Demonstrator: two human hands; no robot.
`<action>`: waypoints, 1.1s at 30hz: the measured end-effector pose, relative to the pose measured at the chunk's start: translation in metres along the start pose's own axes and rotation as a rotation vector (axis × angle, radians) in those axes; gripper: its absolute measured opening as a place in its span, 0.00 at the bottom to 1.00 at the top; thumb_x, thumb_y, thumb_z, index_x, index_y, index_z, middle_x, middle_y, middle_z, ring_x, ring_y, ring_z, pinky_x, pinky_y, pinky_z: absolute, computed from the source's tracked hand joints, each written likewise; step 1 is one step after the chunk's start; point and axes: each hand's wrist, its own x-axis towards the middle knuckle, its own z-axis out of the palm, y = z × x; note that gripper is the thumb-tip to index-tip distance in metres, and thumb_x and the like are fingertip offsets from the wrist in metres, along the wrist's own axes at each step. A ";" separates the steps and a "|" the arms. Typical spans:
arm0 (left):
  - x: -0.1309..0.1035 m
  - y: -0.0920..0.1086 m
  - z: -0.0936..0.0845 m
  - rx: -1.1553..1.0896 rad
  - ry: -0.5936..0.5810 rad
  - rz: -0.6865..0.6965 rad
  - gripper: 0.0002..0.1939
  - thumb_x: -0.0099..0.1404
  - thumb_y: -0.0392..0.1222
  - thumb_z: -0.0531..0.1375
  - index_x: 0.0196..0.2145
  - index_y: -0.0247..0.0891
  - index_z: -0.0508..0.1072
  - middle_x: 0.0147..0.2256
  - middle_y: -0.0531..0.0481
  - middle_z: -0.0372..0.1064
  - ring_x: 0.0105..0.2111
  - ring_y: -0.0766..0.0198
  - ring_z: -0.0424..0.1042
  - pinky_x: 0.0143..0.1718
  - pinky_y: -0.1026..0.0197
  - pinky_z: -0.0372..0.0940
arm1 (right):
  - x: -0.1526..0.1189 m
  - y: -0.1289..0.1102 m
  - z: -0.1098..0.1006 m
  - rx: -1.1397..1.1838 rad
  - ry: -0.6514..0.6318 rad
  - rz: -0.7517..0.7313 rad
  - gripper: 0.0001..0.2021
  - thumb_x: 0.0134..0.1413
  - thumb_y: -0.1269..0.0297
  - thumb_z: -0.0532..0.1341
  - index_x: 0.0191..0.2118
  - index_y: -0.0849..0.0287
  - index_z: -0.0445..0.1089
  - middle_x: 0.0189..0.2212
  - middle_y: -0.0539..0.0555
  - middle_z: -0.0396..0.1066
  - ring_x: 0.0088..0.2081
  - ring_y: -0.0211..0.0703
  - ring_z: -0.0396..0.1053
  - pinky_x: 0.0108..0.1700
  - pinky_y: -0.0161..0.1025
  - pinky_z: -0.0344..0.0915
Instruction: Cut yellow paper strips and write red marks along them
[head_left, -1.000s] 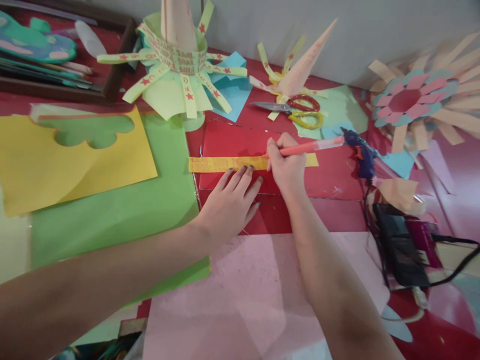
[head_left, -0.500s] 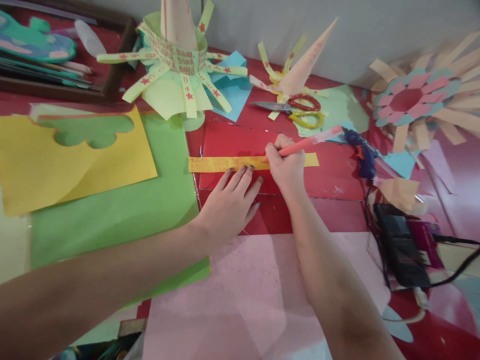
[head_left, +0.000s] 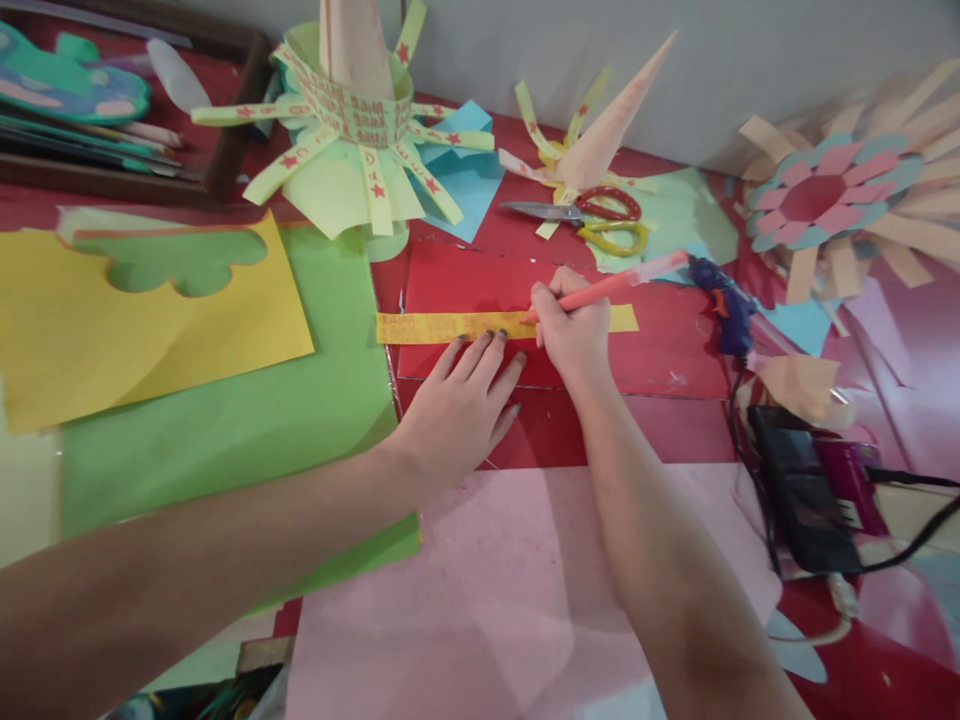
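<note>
A narrow yellow paper strip [head_left: 435,327] lies across a red board [head_left: 660,350], with small reddish writing along its left part. My left hand [head_left: 465,405] rests flat with fingers outstretched, its fingertips on the strip's lower edge. In my right hand [head_left: 574,325] is a coral-pink pen [head_left: 622,282], gripped between thumb and fingers. The pen's tip meets the strip near its middle, and its rear end slants up to the right. My right hand covers part of the strip; the strip's right end [head_left: 624,318] shows beyond it.
Scissors [head_left: 581,212] and paper cones stand behind the board. A glue gun [head_left: 724,305] and a black power strip [head_left: 802,490] with cables lie at right. Green [head_left: 225,430] and yellow sheets [head_left: 150,350] spread at left, below a dark tray [head_left: 217,170]. Pink paper [head_left: 450,600] lies in front.
The pen's rear end has shifted very slightly to the right. Both hands and the strip stay almost in the same place.
</note>
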 end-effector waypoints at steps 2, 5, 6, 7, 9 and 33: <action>0.000 0.000 0.000 0.000 -0.003 -0.001 0.23 0.68 0.42 0.45 0.57 0.29 0.61 0.56 0.34 0.59 0.57 0.49 0.57 0.58 0.47 0.53 | 0.001 0.001 0.000 -0.003 0.040 0.004 0.16 0.51 0.68 0.54 0.18 0.55 0.46 0.15 0.42 0.43 0.19 0.31 0.50 0.24 0.33 0.56; -0.001 0.000 0.000 -0.005 -0.010 -0.004 0.23 0.68 0.42 0.45 0.57 0.29 0.60 0.57 0.34 0.58 0.58 0.50 0.57 0.58 0.47 0.53 | 0.001 0.001 0.001 -0.075 0.073 -0.036 0.17 0.50 0.70 0.54 0.18 0.55 0.44 0.16 0.42 0.43 0.19 0.31 0.47 0.25 0.34 0.54; -0.001 0.000 0.000 -0.006 -0.008 -0.004 0.23 0.68 0.42 0.45 0.57 0.29 0.60 0.57 0.34 0.58 0.58 0.50 0.57 0.58 0.47 0.53 | 0.001 0.000 0.001 -0.107 0.076 -0.057 0.17 0.50 0.70 0.54 0.18 0.55 0.44 0.16 0.42 0.42 0.20 0.31 0.46 0.25 0.34 0.53; -0.001 0.000 0.000 -0.006 -0.004 -0.002 0.23 0.68 0.42 0.45 0.57 0.29 0.60 0.56 0.34 0.58 0.58 0.50 0.57 0.58 0.47 0.53 | 0.001 0.000 0.001 -0.137 0.078 -0.079 0.17 0.49 0.71 0.54 0.18 0.55 0.43 0.16 0.42 0.42 0.20 0.31 0.45 0.25 0.34 0.52; -0.001 0.000 0.000 -0.006 0.005 0.000 0.23 0.68 0.42 0.45 0.56 0.28 0.61 0.56 0.34 0.59 0.57 0.50 0.57 0.58 0.47 0.53 | 0.001 -0.001 0.001 -0.180 0.078 -0.115 0.17 0.48 0.72 0.54 0.19 0.55 0.42 0.16 0.42 0.42 0.20 0.31 0.43 0.25 0.34 0.51; -0.001 0.000 0.001 -0.010 -0.006 -0.004 0.23 0.68 0.42 0.45 0.57 0.29 0.60 0.57 0.34 0.58 0.58 0.51 0.56 0.58 0.48 0.52 | -0.010 -0.019 0.002 0.131 0.242 -0.109 0.08 0.54 0.58 0.56 0.30 0.53 0.56 0.18 0.43 0.59 0.18 0.32 0.59 0.24 0.36 0.60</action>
